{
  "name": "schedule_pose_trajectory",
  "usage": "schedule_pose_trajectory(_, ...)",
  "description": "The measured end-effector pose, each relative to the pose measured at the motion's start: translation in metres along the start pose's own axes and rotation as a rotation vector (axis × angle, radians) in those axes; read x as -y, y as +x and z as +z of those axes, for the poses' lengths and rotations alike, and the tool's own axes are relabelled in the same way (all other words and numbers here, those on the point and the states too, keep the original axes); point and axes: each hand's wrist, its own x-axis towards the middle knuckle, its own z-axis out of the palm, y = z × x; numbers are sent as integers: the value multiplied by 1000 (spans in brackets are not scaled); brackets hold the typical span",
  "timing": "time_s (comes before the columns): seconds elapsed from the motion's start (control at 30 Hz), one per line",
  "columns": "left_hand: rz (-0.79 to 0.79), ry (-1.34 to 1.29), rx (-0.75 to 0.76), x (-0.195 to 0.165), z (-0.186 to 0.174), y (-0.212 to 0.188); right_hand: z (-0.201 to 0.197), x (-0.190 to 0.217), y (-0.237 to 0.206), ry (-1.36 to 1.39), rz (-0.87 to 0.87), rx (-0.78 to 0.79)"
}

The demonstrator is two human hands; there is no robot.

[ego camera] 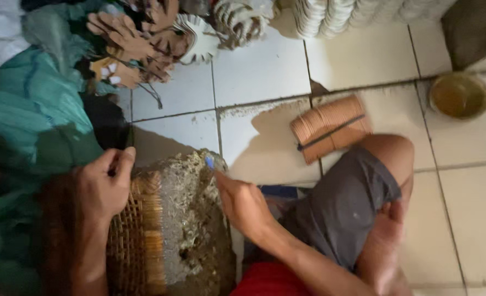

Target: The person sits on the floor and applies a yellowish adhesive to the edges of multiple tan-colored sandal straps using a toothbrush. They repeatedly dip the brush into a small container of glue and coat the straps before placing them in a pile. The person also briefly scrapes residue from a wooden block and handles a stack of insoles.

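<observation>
I am sitting cross-legged on a floor of pale square tiles with dark grout lines, in dim light. A rough grey-brown slab crusted with dried residue lies in front of me, resting over a woven rattan piece. My left hand is curled at the slab's upper left edge, thumb and forefinger pinched together; what they pinch is too small to tell. My right hand is closed around a thin tool with a blue tip, which touches the slab's upper right corner.

My knee in grey shorts is folded to the right. Just beyond it lies a bundle of tan discs bound by a dark band. A round bowl of yellowish liquid sits well apart at the far right. Teal cloth is heaped on the left. At the top are brown hand-shaped cutouts and stacks of white rings.
</observation>
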Motion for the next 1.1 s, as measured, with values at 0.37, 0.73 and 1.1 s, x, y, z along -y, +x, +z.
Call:
schedule_pose_trajectory(0.37, -16, -126, 64, -6, -2, 2, 4, -2, -5, 87, -1, -32)
schedule_pose_trajectory(0.73, -12, -55, 30, 4, 3, 2, 17, -23, -11, -161, -144, 76)
schedule_pose_trajectory(1.1, -54, -25, 61, -11, -5, 0, -10, -31, -12, 61, 221, 21)
